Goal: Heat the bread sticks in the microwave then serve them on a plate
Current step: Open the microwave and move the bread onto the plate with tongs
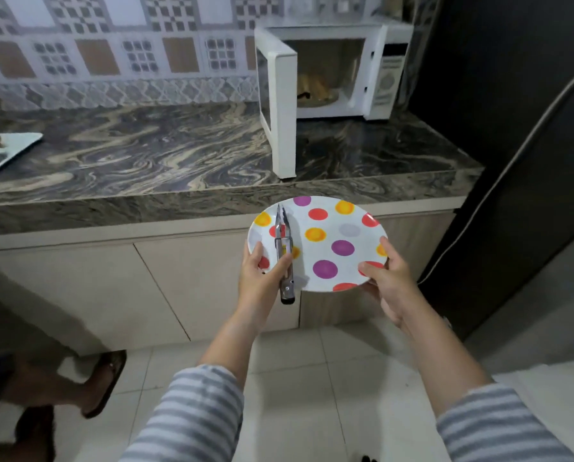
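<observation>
- The left hand [262, 275] grips the left rim of the plate [332, 228]; its thumb also curls over the handle of the metal tongs [284, 248], pinning them against the plate.
- The right hand [384, 278] clasps the plate's right near rim, thumb on top, other fingers underneath.
- The plate, white with coloured dots, is held roughly level in front of the marbled counter [179, 155], just near of its edge.
- The tongs lie closed along the plate's left side, long axis near to far, tips pointing away toward the counter, handle end overhanging the near rim.
- The bread sticks [315, 86] lie inside the microwave [332, 68], at the counter's far right, well apart from both hands; they are blurred.
- The microwave door [277, 105] stands swung open to the left.
</observation>
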